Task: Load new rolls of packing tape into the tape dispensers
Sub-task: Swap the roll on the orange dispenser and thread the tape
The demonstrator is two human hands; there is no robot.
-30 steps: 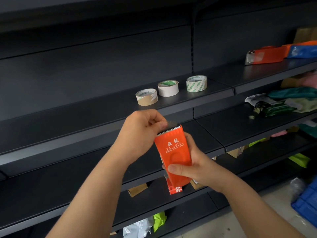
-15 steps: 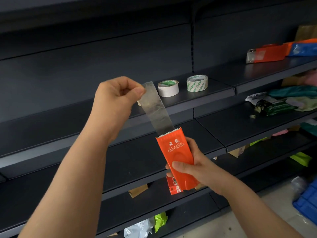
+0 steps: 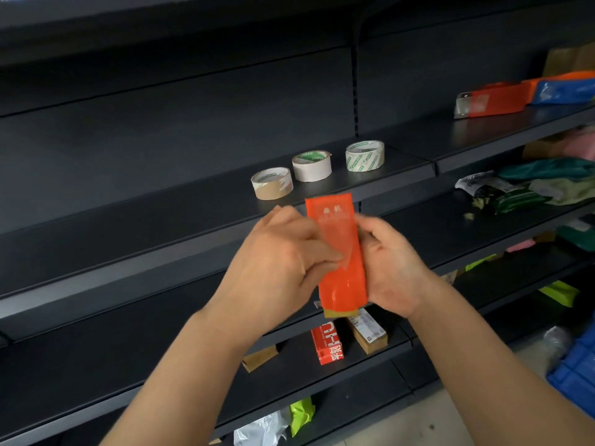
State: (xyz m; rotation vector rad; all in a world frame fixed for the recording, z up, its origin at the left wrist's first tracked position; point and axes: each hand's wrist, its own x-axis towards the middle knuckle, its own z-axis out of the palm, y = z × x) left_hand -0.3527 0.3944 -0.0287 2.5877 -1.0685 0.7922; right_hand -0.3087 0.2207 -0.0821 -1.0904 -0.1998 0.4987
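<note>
Head view. The orange tape dispenser [image 3: 338, 252] was held upright in front of the dark shelving, between both hands and below the front edge of the middle shelf [image 3: 193, 201]. The right hand [image 3: 391, 262] was wrapped around the dispenser's right side and lower body, fingers closed on it. The left hand [image 3: 277, 262] pressed against the dispenser's left side, its fingertips pinched on a strip of clear tape [image 3: 336, 233] that lay down over the orange front face. Motion blur softened the printed lettering near the dispenser's top, and the cutting edge could not be made out.

Three rolls of tape stood flat on the middle shelf behind the hands, in a row rising to the right and apart from one another: a brown roll [image 3: 272, 183] on the left, a white roll [image 3: 311, 165] in the centre, and a roll with green print [image 3: 365, 155] on the right. On the upper right shelf lay a second orange dispenser [image 3: 492, 99], just beside a blue package [image 3: 563, 90]. Beneath the hands, on a lower shelf, a red box [image 3: 326, 344] stood near a brown box [image 3: 367, 331], and another small cardboard box [image 3: 259, 358] lay to their left. Crumpled bags [image 3: 528, 188] filled the shelf at right.
</note>
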